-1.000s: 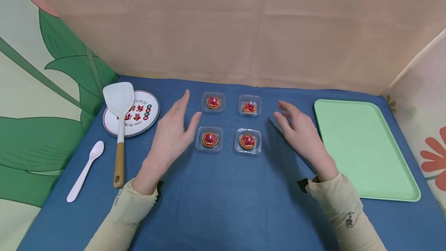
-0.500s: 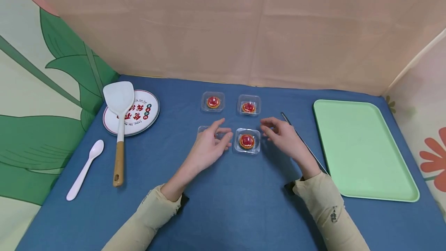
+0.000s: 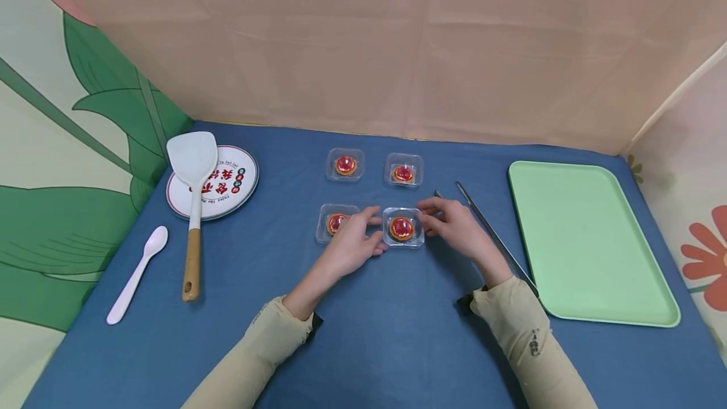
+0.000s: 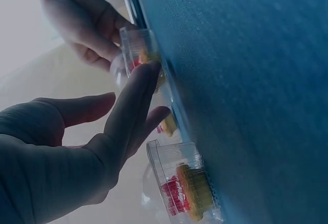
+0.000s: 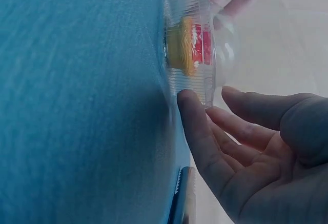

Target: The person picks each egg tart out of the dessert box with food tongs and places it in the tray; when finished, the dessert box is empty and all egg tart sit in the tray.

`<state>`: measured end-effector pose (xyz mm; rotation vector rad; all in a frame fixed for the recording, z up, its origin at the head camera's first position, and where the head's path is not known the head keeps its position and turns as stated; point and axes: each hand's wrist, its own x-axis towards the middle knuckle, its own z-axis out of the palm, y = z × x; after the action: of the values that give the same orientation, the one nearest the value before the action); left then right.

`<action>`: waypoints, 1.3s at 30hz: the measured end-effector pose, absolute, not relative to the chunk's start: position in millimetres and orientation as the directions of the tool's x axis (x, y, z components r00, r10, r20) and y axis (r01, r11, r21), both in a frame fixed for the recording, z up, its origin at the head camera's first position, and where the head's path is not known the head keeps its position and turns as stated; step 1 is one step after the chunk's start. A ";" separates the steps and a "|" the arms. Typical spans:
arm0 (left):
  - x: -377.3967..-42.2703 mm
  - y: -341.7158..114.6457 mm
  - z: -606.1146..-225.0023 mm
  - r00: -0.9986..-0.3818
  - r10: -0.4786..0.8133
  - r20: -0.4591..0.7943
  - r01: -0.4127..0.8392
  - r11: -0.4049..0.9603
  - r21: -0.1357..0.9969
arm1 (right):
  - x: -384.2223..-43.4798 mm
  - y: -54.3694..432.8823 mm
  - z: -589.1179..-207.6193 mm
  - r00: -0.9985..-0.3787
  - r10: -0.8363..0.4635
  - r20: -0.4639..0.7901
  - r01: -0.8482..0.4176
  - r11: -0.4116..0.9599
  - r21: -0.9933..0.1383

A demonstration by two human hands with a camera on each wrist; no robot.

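Note:
A clear plastic box [image 3: 402, 245] with a red-topped tart [image 3: 401, 228] inside stands on the blue cloth between both hands. My left hand [image 3: 353, 243] comes at its left side, fingers loosely extended, overlapping the neighbouring tart box [image 3: 325, 232] in the head view. My right hand [image 3: 457, 229] is at the box's right side; in the right wrist view a fingertip [image 5: 187, 98] lies right at the box wall, thumb apart. Two more tart boxes, the back left one [image 3: 345, 177] and the back right one [image 3: 404, 182], stand behind.
Dark metal tongs [image 3: 483, 219] lie beyond my right hand, partly hidden by it. A light green tray [image 3: 593, 238] is at the right. On the left are a white spatula [image 3: 194, 160] with wooden handle across stacked plates [image 3: 241, 197], and a white spoon [image 3: 136, 276].
My left hand has moved right and down, past the front left box, to the front right box. My right hand has moved left to that box's other side, uncovering more of the tongs.

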<state>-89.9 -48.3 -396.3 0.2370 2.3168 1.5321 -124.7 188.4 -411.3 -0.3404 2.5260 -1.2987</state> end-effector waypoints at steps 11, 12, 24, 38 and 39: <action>-100.3 -47.4 -403.7 -0.910 0.344 -0.230 -0.078 0.404 0.911 | -130.5 185.9 -414.6 -0.929 -0.336 -0.155 -0.054 0.538 -0.841; -101.2 -47.5 -403.9 -0.909 0.345 -0.234 -0.084 0.398 0.913 | -131.1 186.2 -414.4 -0.929 -0.337 -0.153 -0.056 0.535 -0.843; -103.7 -47.5 -402.5 -0.909 0.337 -0.246 -0.111 0.372 0.921 | -133.2 185.5 -413.5 -0.939 -0.310 -0.147 -0.039 0.520 -0.853; -100.8 -47.2 -404.2 -0.900 0.349 -0.263 -0.123 0.377 0.918 | -126.6 184.1 -413.5 -0.946 -0.291 -0.143 -0.031 0.519 -0.854; -100.5 -47.5 -404.1 -0.900 0.349 -0.263 -0.123 0.375 0.919 | -126.4 183.9 -413.6 -0.946 -0.289 -0.147 -0.026 0.518 -0.855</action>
<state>-100.5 -47.5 -404.1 0.1953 2.2250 1.5394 -126.4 183.9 -413.6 -0.2649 2.4911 -1.3956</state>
